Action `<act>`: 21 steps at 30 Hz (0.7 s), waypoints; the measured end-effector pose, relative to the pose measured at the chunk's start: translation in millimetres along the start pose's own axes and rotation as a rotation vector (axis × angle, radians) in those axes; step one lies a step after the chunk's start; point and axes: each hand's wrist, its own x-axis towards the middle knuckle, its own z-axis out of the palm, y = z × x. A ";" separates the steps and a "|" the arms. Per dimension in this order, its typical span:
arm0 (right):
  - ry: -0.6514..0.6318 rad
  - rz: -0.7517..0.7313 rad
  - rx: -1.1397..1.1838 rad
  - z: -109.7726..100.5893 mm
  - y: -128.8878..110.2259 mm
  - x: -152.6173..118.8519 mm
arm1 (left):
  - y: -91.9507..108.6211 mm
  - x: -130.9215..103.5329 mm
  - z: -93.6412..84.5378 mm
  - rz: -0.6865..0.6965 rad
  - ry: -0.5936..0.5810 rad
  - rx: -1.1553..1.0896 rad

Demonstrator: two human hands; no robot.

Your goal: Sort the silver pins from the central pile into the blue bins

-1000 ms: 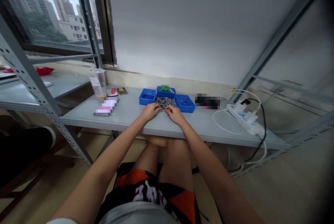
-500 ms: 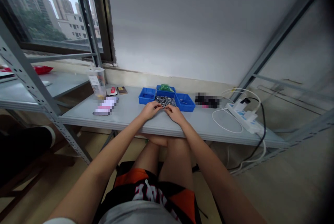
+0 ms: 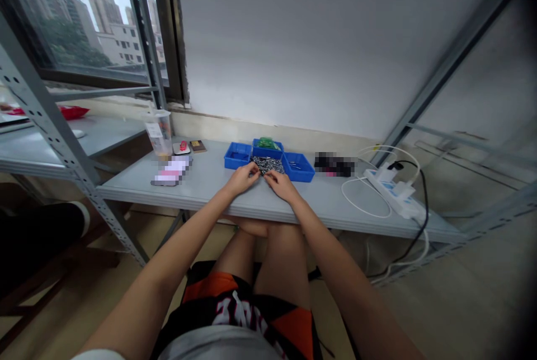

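A pile of small dark and silvery metal pieces [image 3: 268, 165] lies on the table between the blue trays; the pieces are too small to name. At the pile's near left edge is my left hand [image 3: 244, 178], its fingers pinched together. My right hand [image 3: 280, 184] is at the near edge, thumb and fingers also closed. Whatever is in either pinch is too small to make out. Around the pile stand a left blue tray [image 3: 226, 160] with dark blue contents, a back blue tray [image 3: 268, 153] with green pieces, and a right blue tray [image 3: 304, 174] holding a few thin pieces.
On the left of the grey table [image 3: 201, 195] are a phone [image 3: 172, 171], a plastic cup [image 3: 159, 136] and a small dark box [image 3: 198, 146]. To the right lie a blurred black item [image 3: 334, 165] and a white power strip [image 3: 394, 191] with cables. Metal shelf posts flank the table.
The view has shifted slightly. My left hand's fingertips have drawn a little away from the right hand's. Both hands stay at the pile's near edge.
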 end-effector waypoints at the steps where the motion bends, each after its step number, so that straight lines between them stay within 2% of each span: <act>1: 0.005 -0.008 -0.004 -0.3 -0.7 -0.1 | -1.0 0.5 -0.2 0.017 -0.015 0.023; 5: 0.003 -0.012 -0.012 -1.0 -1.4 -0.5 | -6.1 2.8 0.2 0.111 -0.115 0.110; 8: -0.025 -0.016 -0.005 -0.2 0.1 -0.7 | -8.7 3.5 1.4 0.113 -0.144 0.123; 16: -0.024 -0.036 -0.066 1.8 3.6 -0.7 | -5.9 2.4 0.2 0.096 -0.154 0.114; 21: 0.031 0.017 -0.045 0.6 6.9 1.8 | -4.5 3.6 -1.7 0.020 -0.083 0.130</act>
